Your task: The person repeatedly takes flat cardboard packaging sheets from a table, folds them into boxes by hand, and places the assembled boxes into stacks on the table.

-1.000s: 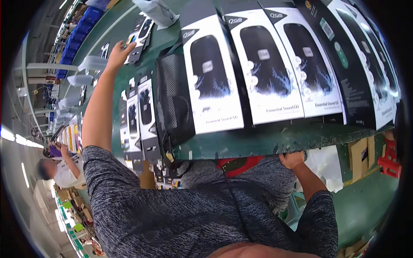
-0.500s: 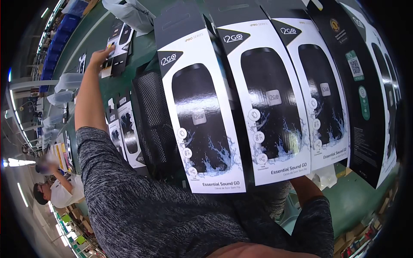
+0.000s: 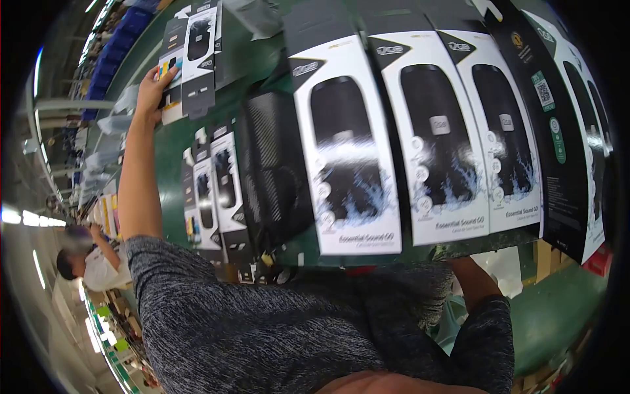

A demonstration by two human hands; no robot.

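Note:
My left hand [image 3: 155, 92] reaches to the upper left, thumb and fingers closed on the edge of a flat printed carton [image 3: 197, 56] in black and white. My right hand is hidden below the table edge; only the forearm shows. Tall white and black speaker boxes [image 3: 346, 144] stand in a row across the middle and right. Beside the leftmost one lies a black mesh bag [image 3: 266, 157]. More flat cartons [image 3: 224, 180] lie left of the bag.
A translucent plastic bag [image 3: 252, 16] lies at the top of the green table [image 3: 172, 151]. Blue bins [image 3: 125, 39] line the far left. Another person [image 3: 102, 266] is at the left. A brown carton [image 3: 546, 262] is at the lower right.
The flat carton at my left hand has come nearer and shows more of its printed face. My right hand, visible on my lap earlier, is now hidden. The view has shifted.

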